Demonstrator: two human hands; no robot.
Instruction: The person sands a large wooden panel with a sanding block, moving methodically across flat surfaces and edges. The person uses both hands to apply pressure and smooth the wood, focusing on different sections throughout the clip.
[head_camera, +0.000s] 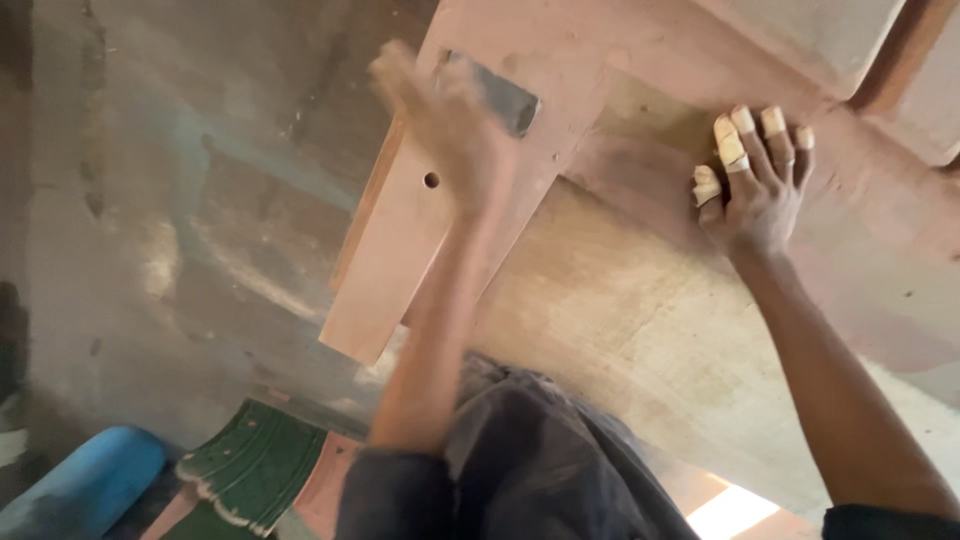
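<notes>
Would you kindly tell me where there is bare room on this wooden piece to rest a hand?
The pale panel lies bare between the two forearms. The plank is free below its hole. It is crowded up top: the left hand holds a grey block, and the right hand lies flat.

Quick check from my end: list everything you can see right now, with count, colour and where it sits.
Wooden workpiece: one, reddish-brown, upper centre to right.
Projecting board with a drilled hole: one, pale reddish, centre, pointing lower left.
Sanding block: one, dark grey, on the wood under the left hand.
Cylinder: one, blue, bottom left on the floor.
Sheet: one, green, bottom left.
Left hand: blurred, on the block.
Right hand: flat on the wood, fingers taped.
</notes>
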